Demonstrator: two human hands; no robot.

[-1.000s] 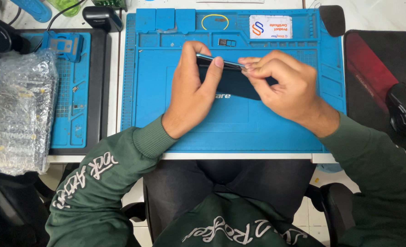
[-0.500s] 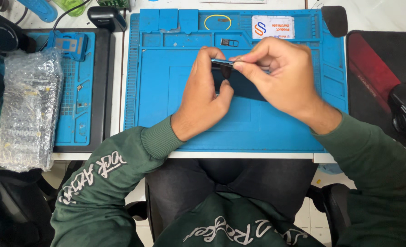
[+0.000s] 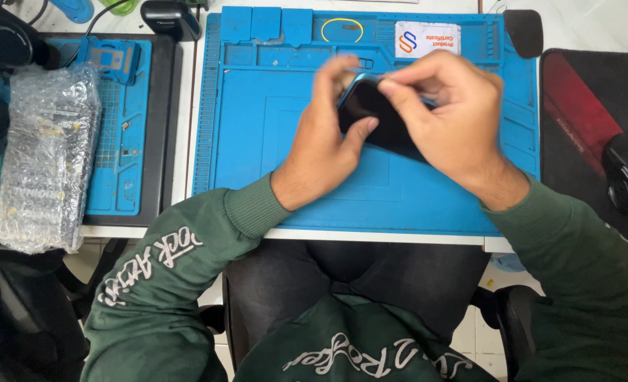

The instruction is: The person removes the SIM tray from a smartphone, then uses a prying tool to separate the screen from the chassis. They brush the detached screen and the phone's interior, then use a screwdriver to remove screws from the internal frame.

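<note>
Left hand: the left hand (image 3: 321,152), centre of the frame, is clamped on the near end of a smartphone (image 3: 379,120), thumb pressed on its dark glass, fingers curled behind its top edge.
Right hand: the right hand (image 3: 450,117), just right of centre, is closed on the same smartphone from the right, fingertips pinching its upper edge; it is motion-blurred.
Smartphone: one, dark with a blue rim, tilted, held just above the mat; its right half is hidden under the right hand.
Mat: one large blue silicone repair mat (image 3: 257,141) fills the upper middle; its top compartments hold a yellow loop (image 3: 341,29) and a white card (image 3: 427,38).
Second mat: one smaller blue mat (image 3: 126,141) at the left, on a black tray.
Bubble-wrap bundle: one bubble-wrap bundle (image 3: 45,155) at far left; contents cannot be made out.
Computer mouse: one black computer mouse (image 3: 625,173) at the right edge, on a black and red pad (image 3: 583,120), partly cut off.
Sleeves: two, green, with pale lettering on the left one.
</note>
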